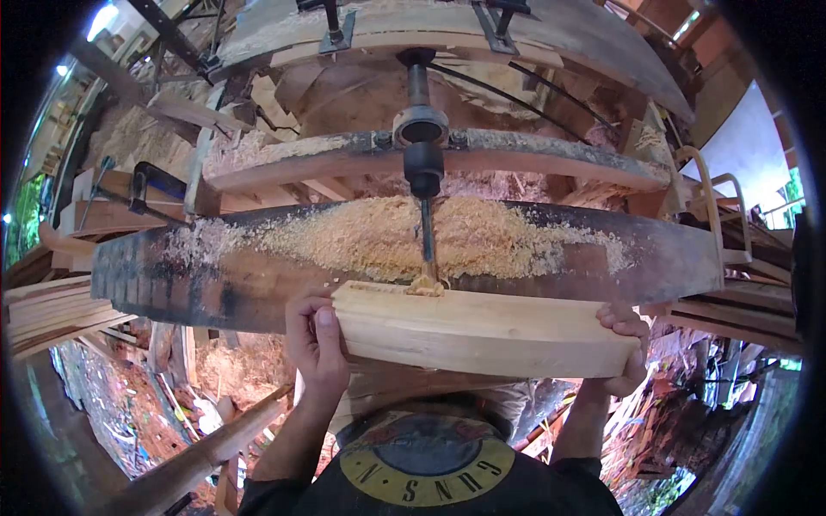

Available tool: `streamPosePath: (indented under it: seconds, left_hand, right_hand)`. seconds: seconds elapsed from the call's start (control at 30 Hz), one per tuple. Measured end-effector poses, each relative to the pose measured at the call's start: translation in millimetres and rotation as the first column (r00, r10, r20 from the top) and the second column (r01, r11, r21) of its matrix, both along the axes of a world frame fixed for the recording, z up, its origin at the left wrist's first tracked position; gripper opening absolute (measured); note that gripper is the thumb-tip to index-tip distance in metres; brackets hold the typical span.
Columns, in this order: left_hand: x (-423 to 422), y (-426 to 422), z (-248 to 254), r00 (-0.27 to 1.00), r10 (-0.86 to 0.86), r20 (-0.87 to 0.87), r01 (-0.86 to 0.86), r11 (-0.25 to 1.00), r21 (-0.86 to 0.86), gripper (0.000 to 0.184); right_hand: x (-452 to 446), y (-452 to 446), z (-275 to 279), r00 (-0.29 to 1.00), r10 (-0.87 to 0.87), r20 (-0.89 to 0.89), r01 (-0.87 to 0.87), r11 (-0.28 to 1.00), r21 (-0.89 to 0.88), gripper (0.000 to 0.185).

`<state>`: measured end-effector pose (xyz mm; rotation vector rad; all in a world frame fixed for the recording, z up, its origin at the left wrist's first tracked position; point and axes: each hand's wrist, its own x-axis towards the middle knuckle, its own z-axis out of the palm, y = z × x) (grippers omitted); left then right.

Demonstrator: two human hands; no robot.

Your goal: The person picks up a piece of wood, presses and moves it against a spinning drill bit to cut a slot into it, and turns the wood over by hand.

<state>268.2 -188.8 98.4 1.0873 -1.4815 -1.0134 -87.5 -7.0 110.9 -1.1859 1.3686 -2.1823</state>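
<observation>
A thick pale wooden block point(490, 331) lies across in front of my body, its left end gripped by my left hand point(318, 335) with the thumb on the near face. Around the right end curl the fingers of my right hand point(626, 344). The tip of a drill bit point(427, 228), held in a dark chuck point(423, 163), meets the block's far edge, where shavings point(425, 285) gather. Left of the bit, a row of cut wood shows along that edge. Whether the bit is turning I cannot tell.
Beneath the bit runs a long dark wooden board point(215, 292), heaped with sawdust point(344, 236). Behind it a crossbeam point(292, 163) carries the spindle. A C-clamp point(155, 185) sits at the left, a curved metal frame point(723, 198) at the right, and stacked planks point(56, 314) beside the board.
</observation>
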Motion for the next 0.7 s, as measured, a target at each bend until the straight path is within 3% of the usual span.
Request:
streamPosePath:
  seconds: [0.1, 0.17, 0.3, 0.4, 0.5, 0.63, 0.7]
  left_hand:
    - [8, 5, 4, 0.997, 0.051, -0.062, -0.033, 0.962, 0.270, 0.017]
    - [13, 6, 13, 0.997, 0.066, -0.037, -0.050, 0.942, 0.332, 0.019]
    - [20, -2, 30, 0.995, 0.091, 0.043, -0.101, 0.911, 0.401, 0.018]
    - [38, 1, 10, 0.987, 0.149, -0.059, -0.107, 0.889, 0.446, 0.019]
    - [37, 12, -2, 0.948, 0.239, -0.208, -0.151, 0.918, 0.367, 0.014]
    - [57, 25, -45, 0.964, 0.183, -0.193, -0.136, 0.963, 0.233, 0.025]
    - [58, 39, -51, 0.976, 0.133, -0.170, -0.109, 0.984, 0.143, 0.032]
  right_hand:
    - [11, 4, 7, 0.996, -0.041, -0.073, 0.042, 0.999, 0.012, 0.051]
    - [15, 5, -2, 0.977, -0.131, -0.166, 0.146, 0.986, 0.078, 0.053]
    - [26, -5, -23, 0.999, -0.044, -0.005, 0.044, 0.991, 0.129, 0.056]
    - [38, -8, -30, 0.993, -0.005, 0.116, -0.009, 0.992, 0.122, 0.054]
    - [42, -10, -33, 0.975, 0.028, 0.219, -0.058, 0.990, 0.131, 0.053]
    - [44, -14, -41, 0.932, 0.063, 0.356, -0.137, 0.973, 0.187, 0.057]
    - [52, -16, -50, 0.928, -0.032, 0.372, -0.090, 0.948, 0.305, 0.059]
